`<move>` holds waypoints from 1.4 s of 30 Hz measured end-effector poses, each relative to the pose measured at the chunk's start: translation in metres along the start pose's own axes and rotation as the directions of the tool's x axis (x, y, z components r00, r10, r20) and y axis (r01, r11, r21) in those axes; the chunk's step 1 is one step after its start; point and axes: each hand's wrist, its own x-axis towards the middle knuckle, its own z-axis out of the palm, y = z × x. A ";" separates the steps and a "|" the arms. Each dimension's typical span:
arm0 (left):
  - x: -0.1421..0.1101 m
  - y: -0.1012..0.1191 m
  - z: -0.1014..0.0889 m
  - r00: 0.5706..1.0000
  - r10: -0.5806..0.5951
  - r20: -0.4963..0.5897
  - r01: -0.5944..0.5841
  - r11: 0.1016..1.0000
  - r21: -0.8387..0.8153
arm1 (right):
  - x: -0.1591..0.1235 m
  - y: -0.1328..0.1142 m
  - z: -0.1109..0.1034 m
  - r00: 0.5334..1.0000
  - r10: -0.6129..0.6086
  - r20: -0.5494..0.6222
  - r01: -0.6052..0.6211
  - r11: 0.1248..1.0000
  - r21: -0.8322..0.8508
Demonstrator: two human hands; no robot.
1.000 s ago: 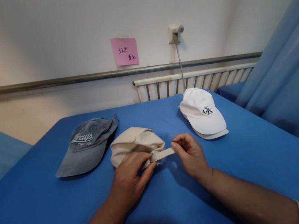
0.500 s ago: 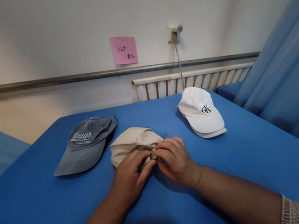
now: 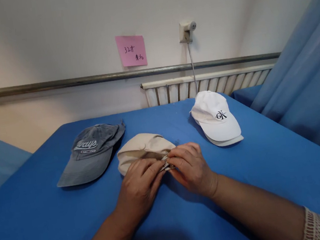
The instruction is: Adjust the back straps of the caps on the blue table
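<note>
A beige cap (image 3: 144, 143) lies on the blue-covered table (image 3: 82, 228), with its near edge between my hands. My left hand (image 3: 140, 181) pinches the strap at that edge between thumb and fingers. From the other side, my right hand (image 3: 191, 169) is closed on the same strap. A small metal buckle (image 3: 167, 165) shows between my fingertips; its details are partly hidden. To the left rests a grey cap (image 3: 92, 152) with white lettering, its brim toward me. Further back on the right is a white cap (image 3: 215, 116) with a black logo.
Behind the table a metal rail (image 3: 84, 81) runs along the wall above a white radiator (image 3: 179, 90). A pink note (image 3: 131, 50) and a socket with a plug and cord (image 3: 186, 32) are on the wall. A blue curtain (image 3: 309, 68) hangs at the right.
My fingers have shifted slightly at the buckle, which now shows at a different angle. My right hand has moved a little to the right. Both other caps stay in place.
</note>
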 end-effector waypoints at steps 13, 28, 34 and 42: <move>0.001 0.003 0.000 0.998 0.041 -0.056 -0.043 0.999 -0.029 | 0.004 -0.005 -0.006 1.000 -0.001 -0.010 0.001 1.000 -0.019; 0.001 0.006 -0.001 0.998 0.047 -0.050 -0.049 0.998 -0.042 | -0.002 -0.002 -0.002 0.999 -0.033 0.007 0.033 0.999 0.019; 0.001 -0.001 0.001 0.988 0.131 -0.077 -0.136 0.989 -0.053 | -0.007 0.001 0.000 0.992 0.126 -0.002 -0.126 0.992 -0.005; 0.002 0.002 0.002 0.985 0.126 -0.120 -0.135 0.988 -0.072 | -0.011 0.003 0.007 0.927 0.374 -0.038 -0.362 0.915 0.180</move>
